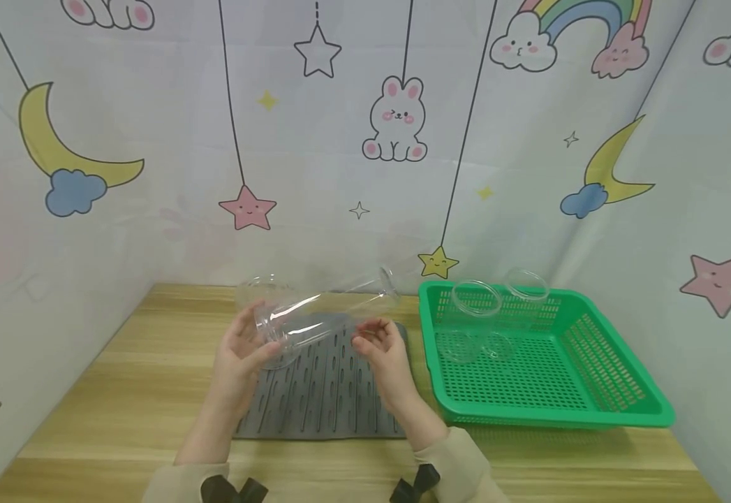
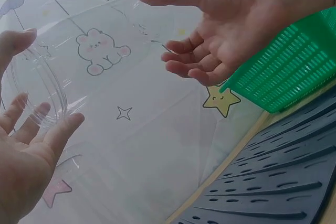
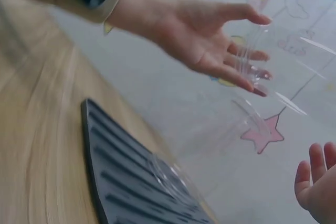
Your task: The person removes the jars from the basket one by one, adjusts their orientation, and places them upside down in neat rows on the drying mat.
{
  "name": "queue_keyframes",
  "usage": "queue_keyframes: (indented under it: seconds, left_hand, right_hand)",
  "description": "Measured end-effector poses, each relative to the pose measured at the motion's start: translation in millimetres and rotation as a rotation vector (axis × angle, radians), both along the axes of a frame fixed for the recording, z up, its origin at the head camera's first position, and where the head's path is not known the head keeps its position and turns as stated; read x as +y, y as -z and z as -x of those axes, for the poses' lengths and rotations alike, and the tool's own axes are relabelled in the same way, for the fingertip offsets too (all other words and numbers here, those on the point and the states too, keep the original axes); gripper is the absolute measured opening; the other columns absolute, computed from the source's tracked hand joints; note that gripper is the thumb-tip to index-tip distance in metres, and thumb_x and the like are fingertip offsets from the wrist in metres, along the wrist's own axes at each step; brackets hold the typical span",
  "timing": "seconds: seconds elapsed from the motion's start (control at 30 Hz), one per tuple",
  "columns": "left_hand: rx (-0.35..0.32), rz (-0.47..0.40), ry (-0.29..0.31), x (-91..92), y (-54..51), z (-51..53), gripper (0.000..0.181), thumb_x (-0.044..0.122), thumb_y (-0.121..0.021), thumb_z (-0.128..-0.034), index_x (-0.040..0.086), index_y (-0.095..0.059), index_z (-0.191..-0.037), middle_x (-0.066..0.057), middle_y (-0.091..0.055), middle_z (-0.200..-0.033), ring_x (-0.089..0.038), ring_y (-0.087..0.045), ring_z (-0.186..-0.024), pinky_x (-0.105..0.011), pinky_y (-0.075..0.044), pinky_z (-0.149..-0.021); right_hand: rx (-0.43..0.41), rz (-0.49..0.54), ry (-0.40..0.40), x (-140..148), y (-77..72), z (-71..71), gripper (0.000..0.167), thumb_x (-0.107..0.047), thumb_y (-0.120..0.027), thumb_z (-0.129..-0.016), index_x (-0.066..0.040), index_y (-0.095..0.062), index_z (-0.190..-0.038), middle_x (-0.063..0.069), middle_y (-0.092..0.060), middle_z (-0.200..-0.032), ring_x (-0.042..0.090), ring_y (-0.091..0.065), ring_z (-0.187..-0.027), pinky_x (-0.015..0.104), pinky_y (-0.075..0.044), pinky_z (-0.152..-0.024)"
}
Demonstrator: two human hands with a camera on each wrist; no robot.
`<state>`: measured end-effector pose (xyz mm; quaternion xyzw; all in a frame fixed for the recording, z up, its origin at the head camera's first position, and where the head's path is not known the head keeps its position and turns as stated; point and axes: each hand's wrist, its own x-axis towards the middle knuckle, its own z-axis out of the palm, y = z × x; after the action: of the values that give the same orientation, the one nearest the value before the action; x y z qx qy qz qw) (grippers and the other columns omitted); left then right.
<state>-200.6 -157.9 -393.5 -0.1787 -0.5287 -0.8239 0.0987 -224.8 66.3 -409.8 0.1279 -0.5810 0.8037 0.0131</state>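
A tall transparent cup (image 1: 327, 311) is tilted in the air, its base to the left and its rim raised to the right. My left hand (image 1: 242, 349) grips it near the base, with thumb and fingers around the wall, also seen in the right wrist view. Below the rim end is my right hand (image 1: 382, 353), fingers loosely bent and apart from the wall in the right wrist view. Behind the left hand another clear cup (image 1: 263, 281) stands on the grey ridged mat (image 1: 321, 412), partly hidden.
A green basket (image 1: 560, 419) stands to the right of the mat, with two clear cups (image 1: 475, 307) upright in its left part. The wooden table (image 1: 120, 391) reaches back to a printed cloth (image 1: 340, 175), which also hangs at both sides.
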Motion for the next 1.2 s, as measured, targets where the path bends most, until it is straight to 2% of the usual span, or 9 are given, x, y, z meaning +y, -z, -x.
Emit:
queue_keyframes:
  seconds: [0.1,0.2,0.33,0.47,0.6,0.67,0.97,1.13,1.2]
  left_hand:
    - [0.017,-0.009,0.033,0.5,0.8,0.8,0.060,-0.017,-0.051,-0.0842,0.014,-0.048,-0.136,0.003,-0.055,-0.136,-0.012,-0.062,-0.115,-0.026,-0.055,-0.095]
    - [0.026,0.002,0.055,1.3,1.7,1.0,0.061,-0.017,-0.051,-0.0836,0.016,-0.050,-0.135,0.002,-0.054,-0.138,-0.012,-0.062,-0.116,-0.027,-0.055,-0.096]
    - [0.018,0.034,0.068,3.3,2.6,0.9,0.061,-0.015,-0.053,-0.0836,0.018,-0.050,-0.135,0.002,-0.052,-0.141,-0.013,-0.062,-0.117,-0.029,-0.055,-0.096]
    - [0.012,0.051,0.081,5.1,3.1,1.3,0.062,-0.012,-0.054,-0.0841,0.015,-0.047,-0.139,0.001,-0.052,-0.142,-0.013,-0.062,-0.116,-0.030,-0.055,-0.096]
    - [0.010,0.062,0.082,4.7,3.4,1.3,0.062,-0.012,-0.054,-0.0839,0.016,-0.045,-0.139,0.002,-0.053,-0.140,-0.012,-0.062,-0.114,-0.030,-0.055,-0.097]
    - [0.010,0.067,0.084,3.8,3.8,1.1,0.063,-0.011,-0.054,-0.0837,0.018,-0.045,-0.139,0.004,-0.054,-0.140,-0.011,-0.062,-0.113,-0.029,-0.054,-0.097]
    - [0.084,0.058,0.133,0.6,5.4,3.0,0.064,-0.009,-0.058,-0.0850,0.017,-0.043,-0.142,0.004,-0.052,-0.143,-0.013,-0.056,-0.125,-0.027,-0.049,-0.103]
    - [0.121,0.061,0.150,-1.8,6.7,4.8,0.066,-0.009,-0.061,-0.0843,0.016,-0.043,-0.143,0.004,-0.051,-0.145,-0.011,-0.053,-0.129,-0.025,-0.046,-0.106]
    - [0.128,0.051,0.156,-2.8,6.5,5.2,0.067,-0.010,-0.063,-0.0836,0.016,-0.044,-0.143,0.004,-0.052,-0.144,-0.011,-0.054,-0.128,-0.025,-0.046,-0.107]
  right_hand:
    - [-0.016,0.133,-0.015,-3.2,0.4,3.4,0.052,-0.024,-0.067,-0.087,-0.007,-0.039,-0.129,0.001,-0.053,-0.122,0.015,-0.054,-0.113,0.027,-0.050,-0.093]
    - [0.007,0.240,-0.041,-5.5,1.1,5.7,0.078,-0.034,-0.069,-0.087,-0.004,-0.028,-0.145,0.006,-0.047,-0.139,0.024,-0.047,-0.129,0.033,-0.048,-0.100]
    - [0.024,0.354,-0.105,-7.6,0.2,6.1,0.098,-0.046,-0.074,-0.083,-0.005,-0.018,-0.152,0.015,-0.031,-0.155,0.032,-0.036,-0.142,0.044,-0.043,-0.111]
    - [0.032,0.452,-0.129,-10.1,-4.5,3.7,0.087,-0.043,-0.076,-0.081,-0.013,-0.028,-0.147,0.015,-0.031,-0.155,0.032,-0.041,-0.139,0.048,-0.044,-0.110]
    - [0.037,0.504,-0.133,-12.1,-8.4,1.9,0.069,-0.037,-0.074,-0.082,-0.021,-0.038,-0.138,0.008,-0.041,-0.148,0.028,-0.050,-0.131,0.043,-0.051,-0.103]
    - [0.036,0.512,-0.132,-12.8,-9.9,1.5,0.065,-0.034,-0.074,-0.083,-0.021,-0.040,-0.137,0.008,-0.042,-0.147,0.026,-0.053,-0.129,0.042,-0.053,-0.101]
    - [0.044,0.496,-0.119,-11.4,-18.5,1.7,0.080,-0.029,-0.073,-0.082,-0.010,-0.029,-0.147,0.005,-0.048,-0.139,0.020,-0.057,-0.122,0.037,-0.055,-0.097]
    - [0.092,0.476,-0.116,-9.9,-25.5,4.2,0.072,-0.032,-0.077,-0.080,-0.016,-0.039,-0.139,0.002,-0.051,-0.134,0.020,-0.057,-0.120,0.036,-0.057,-0.093]
    - [0.104,0.465,-0.117,-9.4,-28.4,4.1,0.074,-0.034,-0.079,-0.078,-0.017,-0.039,-0.139,0.000,-0.052,-0.133,0.020,-0.056,-0.121,0.036,-0.056,-0.094]
